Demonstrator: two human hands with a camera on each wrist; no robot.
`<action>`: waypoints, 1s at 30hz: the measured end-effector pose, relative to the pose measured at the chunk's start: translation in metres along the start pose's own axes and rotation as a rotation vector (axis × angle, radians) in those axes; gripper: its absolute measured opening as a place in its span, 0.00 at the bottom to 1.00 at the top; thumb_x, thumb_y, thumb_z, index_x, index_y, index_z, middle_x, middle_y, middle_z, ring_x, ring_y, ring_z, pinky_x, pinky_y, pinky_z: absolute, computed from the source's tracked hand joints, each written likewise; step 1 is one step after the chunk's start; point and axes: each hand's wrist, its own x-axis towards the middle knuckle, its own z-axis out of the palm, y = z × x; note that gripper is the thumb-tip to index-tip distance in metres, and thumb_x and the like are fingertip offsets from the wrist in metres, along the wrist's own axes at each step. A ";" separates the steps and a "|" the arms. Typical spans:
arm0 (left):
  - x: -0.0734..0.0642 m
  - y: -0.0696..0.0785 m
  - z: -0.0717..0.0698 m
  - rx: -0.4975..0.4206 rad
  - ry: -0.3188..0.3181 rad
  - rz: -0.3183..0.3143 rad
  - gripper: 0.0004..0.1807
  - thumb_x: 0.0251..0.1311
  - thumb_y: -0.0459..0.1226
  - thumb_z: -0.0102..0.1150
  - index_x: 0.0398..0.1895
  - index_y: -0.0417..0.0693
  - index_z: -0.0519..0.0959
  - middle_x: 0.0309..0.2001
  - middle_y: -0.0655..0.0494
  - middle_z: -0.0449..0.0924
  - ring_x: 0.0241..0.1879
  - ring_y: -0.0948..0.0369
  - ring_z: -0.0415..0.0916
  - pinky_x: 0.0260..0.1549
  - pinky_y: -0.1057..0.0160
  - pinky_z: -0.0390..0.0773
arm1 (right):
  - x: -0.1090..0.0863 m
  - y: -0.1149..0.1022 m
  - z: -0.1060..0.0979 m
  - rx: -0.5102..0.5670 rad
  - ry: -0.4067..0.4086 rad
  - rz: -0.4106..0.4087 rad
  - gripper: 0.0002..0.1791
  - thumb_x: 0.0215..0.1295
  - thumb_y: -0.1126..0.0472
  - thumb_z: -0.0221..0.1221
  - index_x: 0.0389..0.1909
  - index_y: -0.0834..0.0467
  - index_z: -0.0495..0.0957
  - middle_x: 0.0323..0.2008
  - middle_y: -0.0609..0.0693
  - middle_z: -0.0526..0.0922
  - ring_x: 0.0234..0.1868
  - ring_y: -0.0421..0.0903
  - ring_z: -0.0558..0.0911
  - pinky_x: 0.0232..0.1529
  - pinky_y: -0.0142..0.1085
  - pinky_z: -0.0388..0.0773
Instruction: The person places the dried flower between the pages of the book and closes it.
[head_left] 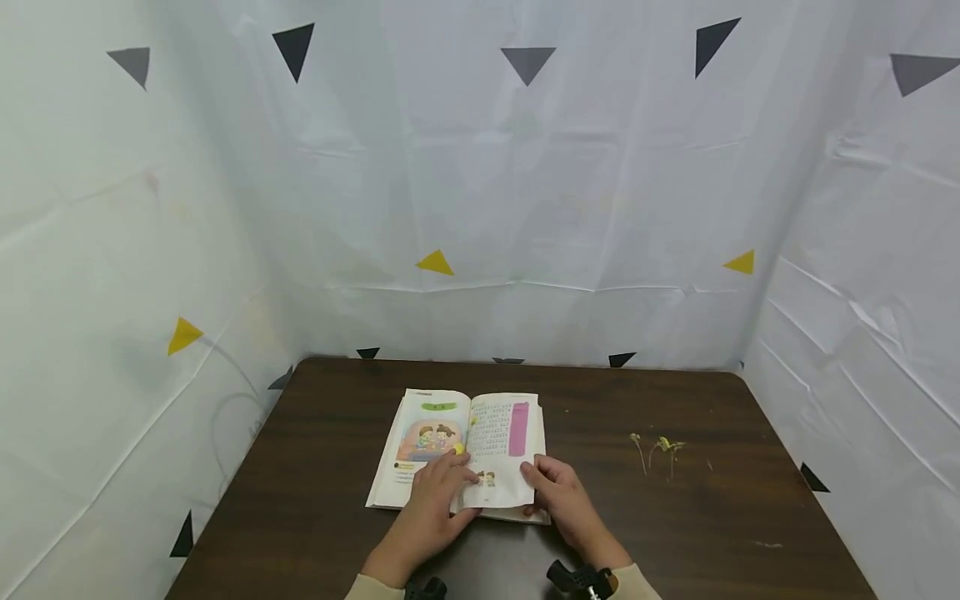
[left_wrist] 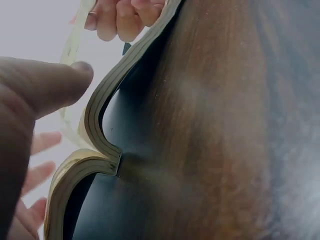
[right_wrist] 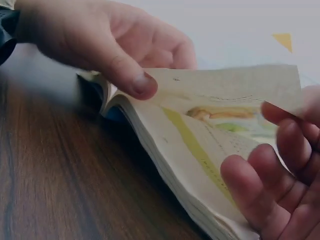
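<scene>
An open illustrated book [head_left: 386,492] lies on the dark wooden table, a picture on its left page and text beside a pink strip on the right. My left hand [head_left: 435,496] lies over the middle of the book, fingers loosely spread; in the right wrist view its thumb [right_wrist: 142,86] is by the lower edge near the spine. With my right hand [head_left: 562,496] I pinch the outer edge of a single page [right_wrist: 250,82]. That page stands raised above the ones below, which show a yellow-green band [right_wrist: 192,142].
Small thin plant sprigs with yellow-green tips [head_left: 665,446] lie on the table [head_left: 720,517] to the right of the book. White sheeting [head_left: 525,192] with black, grey and yellow triangles hangs behind the table and along both sides.
</scene>
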 end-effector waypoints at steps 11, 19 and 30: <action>0.003 -0.001 -0.002 0.040 0.263 0.186 0.20 0.52 0.28 0.73 0.40 0.59 0.75 0.39 0.68 0.73 0.40 0.67 0.67 0.44 0.63 0.68 | 0.003 0.003 -0.003 0.035 -0.026 0.029 0.29 0.88 0.48 0.51 0.50 0.76 0.76 0.32 0.50 0.77 0.24 0.43 0.79 0.30 0.36 0.85; 0.005 -0.001 -0.010 0.063 0.481 0.147 0.17 0.65 0.32 0.71 0.29 0.54 0.70 0.31 0.63 0.67 0.31 0.68 0.61 0.33 0.71 0.66 | 0.003 0.001 -0.002 0.007 -0.022 0.062 0.27 0.86 0.50 0.54 0.52 0.76 0.75 0.32 0.50 0.76 0.25 0.42 0.76 0.29 0.35 0.84; 0.004 -0.002 -0.014 0.104 0.642 -0.008 0.11 0.62 0.28 0.68 0.38 0.45 0.74 0.39 0.53 0.71 0.37 0.61 0.68 0.41 0.68 0.69 | 0.003 0.001 -0.003 0.004 -0.014 0.075 0.26 0.86 0.51 0.55 0.53 0.76 0.75 0.33 0.50 0.77 0.25 0.42 0.76 0.28 0.34 0.84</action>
